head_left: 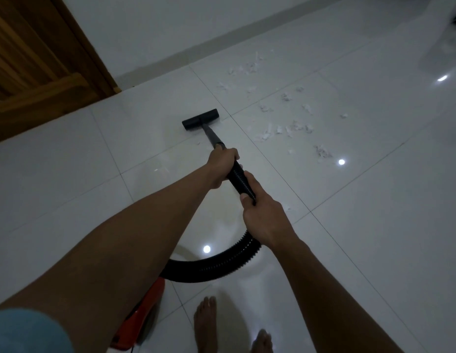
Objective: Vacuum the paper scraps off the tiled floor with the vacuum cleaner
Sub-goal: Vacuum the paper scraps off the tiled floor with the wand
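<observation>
Left fingers (233,155) wrap closed around the top of the ribbed hose (216,263), right where it meets the wand (213,136). The left hand (223,166) is the forward one and nearer the nozzle. The right hand (262,215) sits just behind it at 5 o'clock, fingers curled round the same hose with the thumb on top. The two hands are close together but not touching.

The wand's long axis runs from the hands at 5 o'clock up to the nozzle head (200,119) at 11 o'clock. The nozzle bar lies across it, near 9-to-3 with its right end slightly higher, and it looks flat on the tiled floor (374,225).

Key relation: the paper scraps (293,128) lie off the nozzle's right end, with the main patch at 3 o'clock of it and well apart. A farther patch sits at 1 o'clock toward the wall. None are under the nozzle now. Judgement: the next sweep has to swing rightward.

Counts:
- 2 hands
- 1 wand
- 1 nozzle
- 1 hose
- 1 red vacuum body (143,314) at 7 o'clock of the hands, partly hidden by the left arm
- Scraps: twenty-odd, too small and pale for an exact count, plus one stray just at 6 o'clock of the nozzle and one beside the right hand

Also visible are 2 bare feet (205,322) at the bottom and a wooden door (38,59) at top left.
</observation>
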